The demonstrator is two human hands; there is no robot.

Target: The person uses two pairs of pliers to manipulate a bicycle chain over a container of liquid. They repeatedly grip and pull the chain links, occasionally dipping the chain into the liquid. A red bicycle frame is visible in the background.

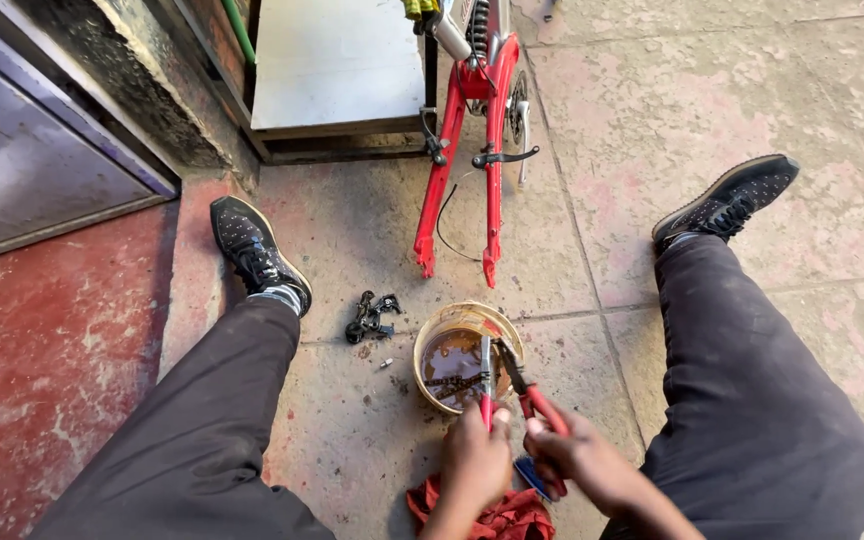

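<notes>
On the floor between our legs, we are gripping a red-handled tool (486, 385) in our closed left hand (476, 458) and pliers (527, 395) in our right hand (574, 455), both tools pointing straight ahead into the bucket (432, 340), perhaps holding a small part.

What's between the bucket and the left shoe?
Head view: a dark greasy bike part lies on the concrete between the bucket and the left shoe, with a small loose bit nearby.
</notes>
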